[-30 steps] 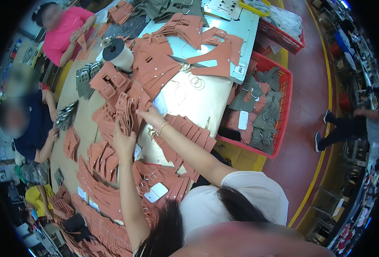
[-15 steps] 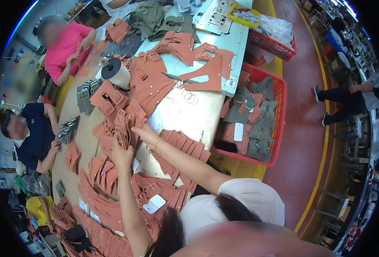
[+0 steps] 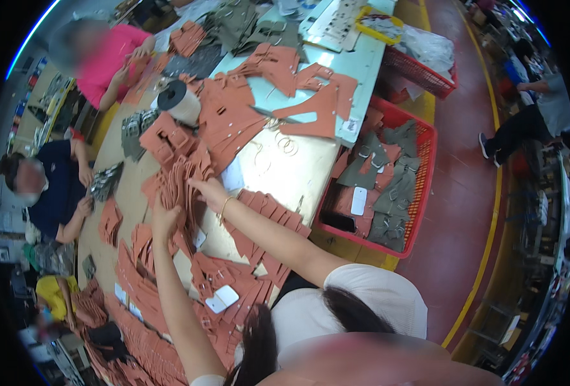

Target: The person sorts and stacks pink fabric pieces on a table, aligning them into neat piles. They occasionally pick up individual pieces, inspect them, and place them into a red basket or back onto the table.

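Call the worker's hands the middle of the dial, with twelve pointing up the table. The left hand (image 3: 166, 222) has its thumb pressed to the near side of a bundle of rust-coloured pieces (image 3: 183, 183), its fingers partly hidden from me; the right hand (image 3: 207, 192) pinches the bundle's right side. The bundle sits between them, its edges loosely layered.

Just past the right hand, at four o'clock, a row of overlapping pieces (image 3: 262, 228) runs toward the table's right edge. At two o'clock the pale tabletop (image 3: 294, 174) offers the right arm its widest room (some thin gold-coloured loops lie toward its far end). Things are tighter at twelve, where a thread spool (image 3: 185, 110) stands close among more rust pieces. Between five and six, a white card (image 3: 222, 298) rests on a heap near the worker's body.

Over the table's edge at three o'clock, a red basket (image 3: 423, 193) full of olive and rust pieces sits just beside it. Across the table at nine, a person in navy (image 3: 56, 193) handles dark buckled pieces; at eleven, a person in pink (image 3: 114, 58) works with both hands up. Farthest out, between two and three, red floor (image 3: 455, 212) stretches to a yellow line (image 3: 496, 186), where a walker (image 3: 523, 132) has both feet near the stripe.
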Motion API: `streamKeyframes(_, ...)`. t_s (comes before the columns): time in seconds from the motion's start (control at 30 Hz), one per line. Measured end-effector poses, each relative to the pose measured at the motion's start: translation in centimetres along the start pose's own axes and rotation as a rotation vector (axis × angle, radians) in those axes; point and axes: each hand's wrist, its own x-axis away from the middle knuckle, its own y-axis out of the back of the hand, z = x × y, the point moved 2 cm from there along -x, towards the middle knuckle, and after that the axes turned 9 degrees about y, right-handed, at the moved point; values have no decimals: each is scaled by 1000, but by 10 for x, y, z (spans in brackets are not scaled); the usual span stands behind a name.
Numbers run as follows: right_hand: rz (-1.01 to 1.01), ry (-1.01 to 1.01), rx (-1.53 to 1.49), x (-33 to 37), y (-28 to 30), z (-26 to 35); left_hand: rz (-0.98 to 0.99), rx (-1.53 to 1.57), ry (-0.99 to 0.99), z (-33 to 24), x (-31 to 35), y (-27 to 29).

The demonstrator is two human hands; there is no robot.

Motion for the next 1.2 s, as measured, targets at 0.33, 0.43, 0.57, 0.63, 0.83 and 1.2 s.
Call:
streamKeyframes(0.33,-238,210,251,-27,-65,-33,162,126,260,-10,-24,63)
streamKeyframes(0.43,-285,216,305,-33,-74,-27,212,68,328,-16,-36,70)
streamKeyframes(0.57,-143,133,84,-32,-51,-17,253,38,283,-16,-42,67)
streamKeyframes(0.63,-131,82,40,-26,-37,-16,234,-68,267,-15,-40,63)
streamKeyframes(0.83,48,46,241,-9,-29,-17,189,-276,-25,-24,-38,43)
streamKeyframes(1.2,79,-25,-111,-42,-57,-6,185,-572,-29,-90,-38,68)
